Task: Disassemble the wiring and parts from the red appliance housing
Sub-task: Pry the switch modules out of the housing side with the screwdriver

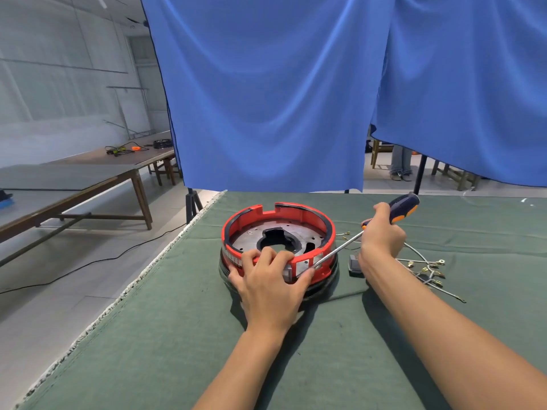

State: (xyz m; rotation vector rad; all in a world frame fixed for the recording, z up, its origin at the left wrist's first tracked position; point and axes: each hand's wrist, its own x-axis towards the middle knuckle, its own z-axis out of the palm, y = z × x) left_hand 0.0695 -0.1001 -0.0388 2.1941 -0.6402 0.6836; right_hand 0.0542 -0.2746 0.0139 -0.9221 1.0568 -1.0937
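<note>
The round red appliance housing [296,216] sits upside down on the green cloth, with a grey metal plate [251,236] and a dark central opening inside. My left hand [266,279] grips its near rim, fingers curled over the edge. My right hand [381,235] holds a screwdriver [404,207] by its dark blue and orange handle. The steel shaft slants down to the left, and its tip meets the housing's near outer wall beside my left fingers. A bundle of loose wires [423,269] with metal terminals lies right of the housing, partly behind my right forearm.
A small dark grey part [353,264] lies between the housing and my right wrist. The green-covered table [325,350] ends at a frayed left edge. A blue curtain [266,99] hangs behind. Wooden tables [88,179] stand at the left, and a cable runs over the floor.
</note>
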